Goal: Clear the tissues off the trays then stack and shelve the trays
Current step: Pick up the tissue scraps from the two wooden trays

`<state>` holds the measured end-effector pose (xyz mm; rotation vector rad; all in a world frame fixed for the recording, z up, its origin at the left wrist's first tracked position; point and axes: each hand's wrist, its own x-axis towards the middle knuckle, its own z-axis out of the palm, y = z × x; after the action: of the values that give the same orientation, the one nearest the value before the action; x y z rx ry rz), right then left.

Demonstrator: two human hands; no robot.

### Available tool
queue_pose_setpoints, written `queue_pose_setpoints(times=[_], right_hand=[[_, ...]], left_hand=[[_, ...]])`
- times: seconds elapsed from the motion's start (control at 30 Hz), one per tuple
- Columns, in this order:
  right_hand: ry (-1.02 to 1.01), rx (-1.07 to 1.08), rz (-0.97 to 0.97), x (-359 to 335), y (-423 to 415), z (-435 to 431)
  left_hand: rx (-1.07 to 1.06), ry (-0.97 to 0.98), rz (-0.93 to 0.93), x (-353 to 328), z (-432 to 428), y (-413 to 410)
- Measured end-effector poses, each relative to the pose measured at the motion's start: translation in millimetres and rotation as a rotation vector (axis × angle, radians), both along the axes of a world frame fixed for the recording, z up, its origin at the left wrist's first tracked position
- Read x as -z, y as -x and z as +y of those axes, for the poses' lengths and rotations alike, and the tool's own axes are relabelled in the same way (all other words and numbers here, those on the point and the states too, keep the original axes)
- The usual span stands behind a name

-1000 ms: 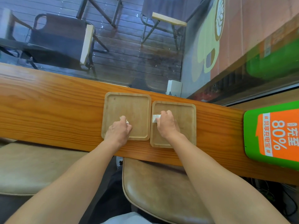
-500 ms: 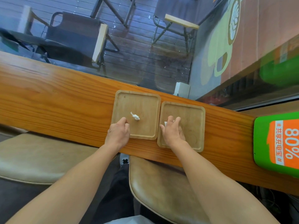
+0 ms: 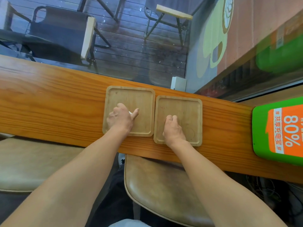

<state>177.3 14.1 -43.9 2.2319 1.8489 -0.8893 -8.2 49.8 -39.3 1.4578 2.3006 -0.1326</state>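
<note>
Fingers of the left hand (image 3: 122,118) pinch a white tissue (image 3: 130,112) on the left tray (image 3: 129,95); the right hand (image 3: 173,128) is curled shut, perhaps around tissue, over the right tray (image 3: 188,104), both trays near the tabletop (image 3: 49,99) far edge.

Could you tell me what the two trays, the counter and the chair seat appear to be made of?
Both trays, left and right, look like pale matte wood, perhaps bamboo: faint straight grain. The counter looks like varnished orange wood, glossy with bold grain. The chair seat seems tan leather or imitation, softly creased and shiny.
</note>
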Motion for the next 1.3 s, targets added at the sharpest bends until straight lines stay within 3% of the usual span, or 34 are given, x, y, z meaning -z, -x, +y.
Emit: queue_pose_setpoints(times=[0.17,0.33,0.6,0.77,1.3], right_hand=[[-0.014,0.083,0.071,1,-4,-7],[-0.045,0.108,0.054,-1,-3,-9],[-0.158,-0.005,0.045,-10,-1,-9],[-0.197,-0.054,0.085,-18,-1,-11],[-0.102,0.018,0.011,-103,-38,-87]], left_hand=[[-0.026,0.090,-0.015,14,0,-11],[0.022,0.042,-0.118,10,-6,-14],[0.162,0.018,-0.128,3,-22,-15],[0.179,-0.011,-0.272,-5,-36,-17],[0.615,0.018,-0.485,-90,-97,-63]])
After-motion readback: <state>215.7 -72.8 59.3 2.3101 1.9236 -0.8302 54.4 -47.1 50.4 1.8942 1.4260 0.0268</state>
